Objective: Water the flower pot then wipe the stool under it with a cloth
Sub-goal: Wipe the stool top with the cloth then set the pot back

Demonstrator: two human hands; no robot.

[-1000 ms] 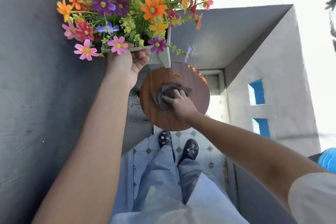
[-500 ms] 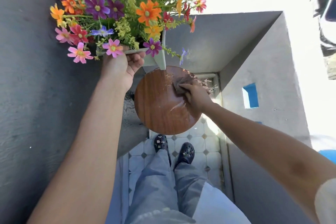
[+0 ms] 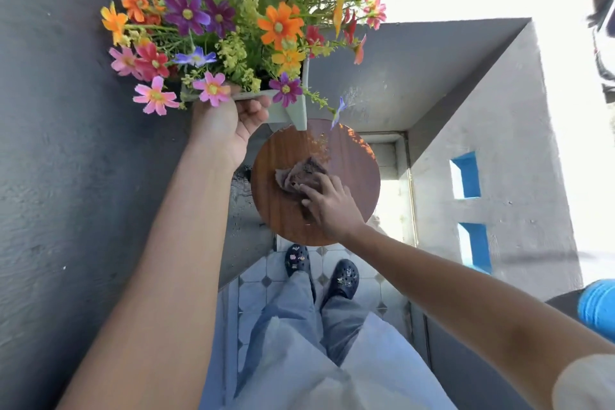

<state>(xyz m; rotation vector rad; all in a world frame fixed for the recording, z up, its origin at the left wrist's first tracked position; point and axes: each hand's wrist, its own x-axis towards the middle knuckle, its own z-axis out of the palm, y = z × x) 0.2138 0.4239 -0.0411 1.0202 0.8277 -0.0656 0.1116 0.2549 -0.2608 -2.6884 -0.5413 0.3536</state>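
Observation:
My left hand [image 3: 229, 130] grips the rim of a pale green square flower pot [image 3: 289, 111] and holds it lifted above the far left edge of the stool. The pot is full of colourful flowers [image 3: 233, 20]. Below it is the round brown wooden stool top [image 3: 352, 156]. A crumpled brown cloth [image 3: 298, 175] lies on the middle of the stool. My right hand [image 3: 329, 206] presses on the cloth's near side with its fingers spread over it.
A grey wall [image 3: 66, 176] rises on the left and a grey parapet wall [image 3: 499, 143] with blue openings on the right. My feet in dark clogs [image 3: 321, 268] stand on the tiled floor just below the stool. A blue object [image 3: 597, 309] sits at the right edge.
My right hand has slid the cloth from the stool's far right edge back to its middle. The lifted pot has stayed in my left hand.

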